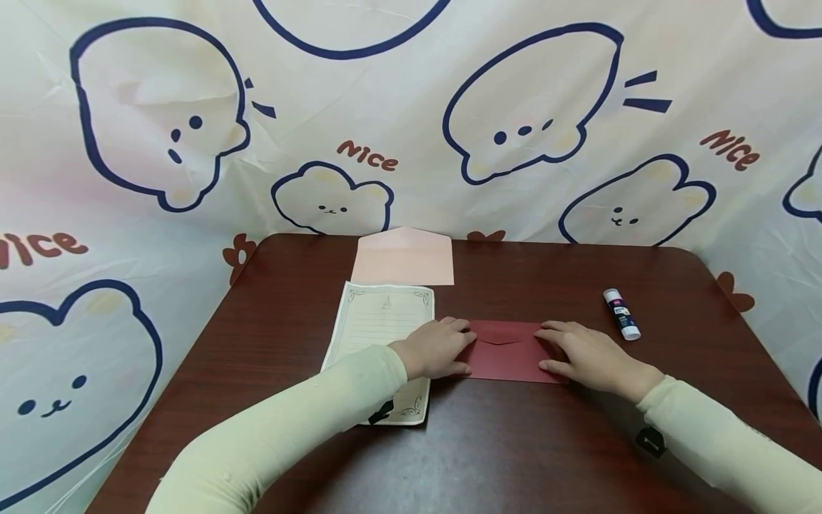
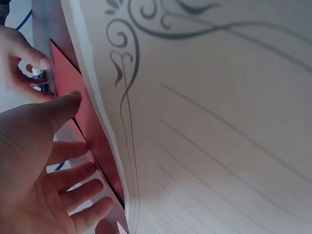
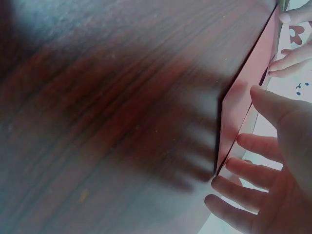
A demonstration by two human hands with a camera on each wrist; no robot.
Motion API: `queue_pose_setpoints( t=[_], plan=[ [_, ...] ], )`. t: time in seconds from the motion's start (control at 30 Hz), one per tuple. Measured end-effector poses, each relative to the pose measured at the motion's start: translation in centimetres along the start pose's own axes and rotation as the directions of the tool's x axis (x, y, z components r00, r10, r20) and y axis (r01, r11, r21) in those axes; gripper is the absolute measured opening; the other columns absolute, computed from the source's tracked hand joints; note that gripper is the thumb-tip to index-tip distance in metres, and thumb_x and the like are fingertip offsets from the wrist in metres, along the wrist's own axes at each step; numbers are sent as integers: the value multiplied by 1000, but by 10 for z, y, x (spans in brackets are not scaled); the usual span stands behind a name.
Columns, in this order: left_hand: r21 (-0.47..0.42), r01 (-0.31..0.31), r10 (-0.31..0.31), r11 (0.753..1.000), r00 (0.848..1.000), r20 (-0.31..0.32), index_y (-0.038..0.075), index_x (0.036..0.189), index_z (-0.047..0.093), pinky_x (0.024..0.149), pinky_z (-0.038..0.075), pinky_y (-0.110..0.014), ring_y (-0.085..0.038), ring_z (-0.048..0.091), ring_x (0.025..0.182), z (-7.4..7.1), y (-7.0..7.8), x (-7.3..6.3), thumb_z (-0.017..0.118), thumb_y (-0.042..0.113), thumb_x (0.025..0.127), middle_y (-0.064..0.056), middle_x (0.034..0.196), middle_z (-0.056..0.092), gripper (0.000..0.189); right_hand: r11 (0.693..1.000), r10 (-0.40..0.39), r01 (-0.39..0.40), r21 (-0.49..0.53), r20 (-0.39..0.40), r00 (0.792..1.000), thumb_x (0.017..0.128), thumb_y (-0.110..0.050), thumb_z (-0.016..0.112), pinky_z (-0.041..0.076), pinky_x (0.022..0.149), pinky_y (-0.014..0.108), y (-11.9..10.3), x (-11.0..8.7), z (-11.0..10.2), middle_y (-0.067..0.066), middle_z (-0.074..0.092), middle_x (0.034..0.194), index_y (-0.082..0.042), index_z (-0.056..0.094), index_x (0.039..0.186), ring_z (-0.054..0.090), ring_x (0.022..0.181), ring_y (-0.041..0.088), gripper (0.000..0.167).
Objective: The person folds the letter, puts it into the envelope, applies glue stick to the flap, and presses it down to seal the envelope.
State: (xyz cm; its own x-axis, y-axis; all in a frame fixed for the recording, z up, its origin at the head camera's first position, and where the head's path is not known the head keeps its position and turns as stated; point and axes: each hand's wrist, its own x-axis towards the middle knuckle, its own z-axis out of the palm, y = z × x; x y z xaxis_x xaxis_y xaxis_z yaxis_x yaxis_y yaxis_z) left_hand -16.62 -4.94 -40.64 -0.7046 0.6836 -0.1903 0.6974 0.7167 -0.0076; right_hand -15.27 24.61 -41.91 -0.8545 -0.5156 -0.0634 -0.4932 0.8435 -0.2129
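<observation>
A dark red envelope [image 1: 504, 360] lies flat on the table with its pointed flap folded down. At its left end, my left hand [image 1: 438, 348] touches the envelope with thumb and fingertips spread. My right hand [image 1: 594, 357] rests its fingertips on the opposite end, thumb lower than the fingers. Both wrist views show loosely extended fingers [image 2: 73, 187] and a thumb [image 3: 273, 105] along the envelope's ends. Under my left forearm is a cream sheet of lined letter paper [image 1: 379, 314] with an ornamental border, partly covered by the sleeve.
A pale pink envelope [image 1: 404, 260], its flap raised, lies at the table's back edge. To the right is a glue stick [image 1: 621, 314] on its side. The dark brown wooden table [image 1: 514, 450] meets a cartoon-printed cloth [image 1: 417, 93] at the back and sides.
</observation>
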Motion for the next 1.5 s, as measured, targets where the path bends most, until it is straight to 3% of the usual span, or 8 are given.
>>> queue_pose_setpoints(
  t=[0.2, 0.43, 0.77, 1.03, 1.3, 1.5],
  plan=[
    [20, -4, 4, 1000, 1000, -23, 13, 145, 55, 110, 48, -37, -24, 53, 137, -4, 6, -8, 59, 50, 99, -7, 149, 54, 59, 1000, 13, -13, -3, -13, 1000, 93, -43, 70, 52, 99, 58, -5, -4, -4, 22, 58, 142, -7, 61, 138, 58, 129, 40, 58],
    [19, -2, 3, 1000, 999, -39, 14, 142, 59, 105, 50, -38, -23, 59, 130, -9, 12, -18, 58, 49, 99, -6, 145, 58, 55, 1000, -28, 28, -12, -20, 999, 93, -43, 71, 53, 98, 56, -15, -9, -5, 20, 60, 141, -6, 63, 136, 58, 129, 38, 56],
    [-22, -5, 5, 1000, 1000, -8, 14, 141, 59, 106, 49, -39, -23, 57, 133, -7, 20, -32, 58, 49, 99, -2, 145, 58, 55, 997, -74, 75, -36, 19, 997, 93, -46, 69, 53, 99, 55, -39, -20, -8, 15, 64, 136, -9, 65, 133, 62, 125, 34, 55],
    [-4, -32, 32, 999, 999, 7, 17, 135, 63, 104, 50, -36, -20, 62, 123, -6, 27, -41, 59, 50, 98, 0, 137, 62, 50, 988, -142, 142, -53, 10, 990, 93, -42, 70, 55, 96, 51, -54, -28, -5, 14, 65, 136, -9, 68, 129, 65, 122, 30, 49],
    [-5, -34, 35, 999, 999, 34, 18, 134, 63, 109, 47, -38, -22, 60, 128, -5, 31, -36, 57, 51, 99, -2, 143, 59, 49, 988, -128, 130, -83, 23, 991, 93, -45, 69, 55, 94, 53, -52, -29, 1, 15, 65, 136, -8, 68, 129, 65, 122, 31, 53],
    [-1, -21, 21, 1000, 999, 35, 17, 138, 61, 108, 48, -39, -23, 59, 131, -6, 31, -25, 57, 51, 99, -3, 148, 56, 51, 992, -90, 92, -92, 26, 996, 94, -46, 68, 55, 94, 52, -44, -24, 0, 15, 65, 135, -7, 67, 131, 65, 123, 32, 54]
  ],
)
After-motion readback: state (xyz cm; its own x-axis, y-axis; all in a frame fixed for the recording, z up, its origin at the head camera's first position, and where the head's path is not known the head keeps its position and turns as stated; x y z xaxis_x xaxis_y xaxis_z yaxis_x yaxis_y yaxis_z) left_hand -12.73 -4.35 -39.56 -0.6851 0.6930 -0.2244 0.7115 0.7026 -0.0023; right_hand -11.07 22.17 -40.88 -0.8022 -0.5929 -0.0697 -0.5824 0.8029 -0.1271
